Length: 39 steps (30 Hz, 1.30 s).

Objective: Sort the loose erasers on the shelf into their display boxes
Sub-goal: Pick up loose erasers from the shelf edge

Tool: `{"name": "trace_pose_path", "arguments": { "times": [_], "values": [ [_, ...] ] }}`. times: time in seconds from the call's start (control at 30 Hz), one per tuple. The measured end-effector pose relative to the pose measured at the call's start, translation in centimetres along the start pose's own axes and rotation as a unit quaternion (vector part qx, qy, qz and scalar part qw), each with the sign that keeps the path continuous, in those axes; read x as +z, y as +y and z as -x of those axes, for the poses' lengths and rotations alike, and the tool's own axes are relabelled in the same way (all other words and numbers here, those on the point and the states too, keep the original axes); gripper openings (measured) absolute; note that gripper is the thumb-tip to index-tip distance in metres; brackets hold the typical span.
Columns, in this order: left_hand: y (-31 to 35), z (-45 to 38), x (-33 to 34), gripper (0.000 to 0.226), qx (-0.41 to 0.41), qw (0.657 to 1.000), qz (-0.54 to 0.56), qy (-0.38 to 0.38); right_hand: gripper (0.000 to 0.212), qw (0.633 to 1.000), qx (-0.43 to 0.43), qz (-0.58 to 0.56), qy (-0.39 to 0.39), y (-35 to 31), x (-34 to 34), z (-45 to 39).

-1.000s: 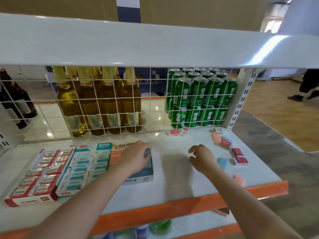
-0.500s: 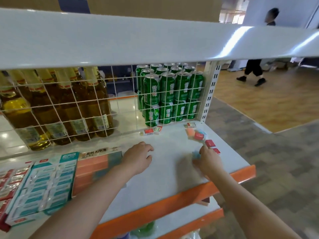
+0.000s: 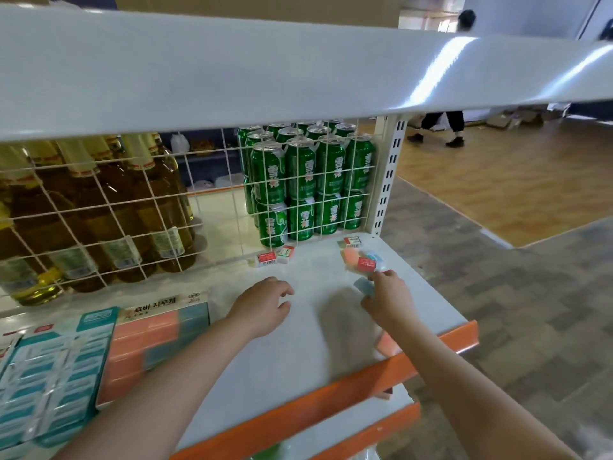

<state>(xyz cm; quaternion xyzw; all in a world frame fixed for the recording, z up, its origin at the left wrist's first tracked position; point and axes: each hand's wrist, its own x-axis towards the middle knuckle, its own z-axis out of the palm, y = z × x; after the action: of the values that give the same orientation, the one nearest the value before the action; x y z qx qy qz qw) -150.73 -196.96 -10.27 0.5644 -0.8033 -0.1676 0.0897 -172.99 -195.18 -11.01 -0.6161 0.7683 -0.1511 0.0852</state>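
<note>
- The view has been turned to the right, so the shelf end is now seen and the display boxes are pushed to the left edge.
- The left hand has been lifted off the boxes; it is rested on the bare shelf, fingers loosely curled, nothing held.
- The right hand has been moved to the loose erasers, and a blue eraser is pinched.
- Sorting is likely not finished: more erasers are left.

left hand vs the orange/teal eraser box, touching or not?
Apart. The head view shows bare white shelf between the left hand and the orange and teal eraser box.
</note>
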Motion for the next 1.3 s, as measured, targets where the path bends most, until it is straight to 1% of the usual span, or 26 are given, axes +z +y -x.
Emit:
{"name": "trace_pose_path", "arguments": {
  "times": [0.07, 0.2, 0.33, 0.5, 0.63, 0.77, 0.83, 0.9, 0.97, 1.03, 1.13, 1.3],
  "values": [
    [0.5, -0.8, 0.2, 0.032, 0.007, 1.000, 0.001, -0.005, 0.046, 1.000, -0.008, -0.002, 0.017, 0.8, -0.8, -0.6],
    [2.4, -2.9, 0.8, 0.036, 0.018, 1.000, -0.019, -0.003, 0.039, 0.999, 0.012, -0.034, 0.008, 2.8, -1.9, -1.6],
    [5.1, -5.3, 1.9, 0.040, 0.037, 0.998, -0.045, 0.006, 0.047, 0.998, 0.028, -0.059, -0.004, 4.6, -2.3, -2.0],
    [8.2, -7.9, 3.2, 0.052, 0.092, 0.992, -0.081, -0.008, 0.048, 0.997, 0.036, -0.074, 0.005, 6.3, -2.6, -2.4],
    [9.8, -9.7, 4.1, 0.062, 0.122, 0.988, -0.090, -0.036, 0.048, 0.996, 0.034, -0.084, 0.000, 7.3, -2.9, -2.8],
    [10.9, -10.9, 4.7, 0.065, 0.122, 0.982, -0.117, -0.082, 0.046, 0.995, 0.036, -0.093, 0.000, 7.8, -2.9, -3.2],
    [11.1, -11.1, 4.8, 0.064, 0.119, 0.983, -0.113, -0.086, 0.046, 0.995, 0.034, -0.097, -0.001, 7.9, -2.9, -3.4],
    [10.9, -11.2, 5.0, 0.057, 0.122, 0.986, -0.098, -0.060, 0.046, 0.994, 0.034, -0.102, -0.003, 7.9, -3.0, -3.7],
    [10.5, -11.3, 5.0, 0.042, 0.122, 0.989, -0.089, -0.013, 0.045, 0.994, 0.030, -0.102, -0.004, 7.8, -2.9, -4.0],
    [10.1, -11.1, 4.9, 0.031, 0.098, 0.990, -0.096, 0.029, 0.045, 0.995, 0.028, -0.101, -0.005, 7.6, -2.8, -4.3],
    [9.0, -10.9, 4.5, 0.031, 0.051, 0.989, -0.132, 0.036, 0.043, 0.995, 0.022, -0.100, -0.008, 7.2, -2.6, -4.6],
    [8.1, -10.8, 3.8, 0.034, 0.026, 0.987, -0.150, 0.044, 0.041, 0.995, 0.017, -0.100, -0.011, 6.5, -2.3, -5.1]
  ]
}}
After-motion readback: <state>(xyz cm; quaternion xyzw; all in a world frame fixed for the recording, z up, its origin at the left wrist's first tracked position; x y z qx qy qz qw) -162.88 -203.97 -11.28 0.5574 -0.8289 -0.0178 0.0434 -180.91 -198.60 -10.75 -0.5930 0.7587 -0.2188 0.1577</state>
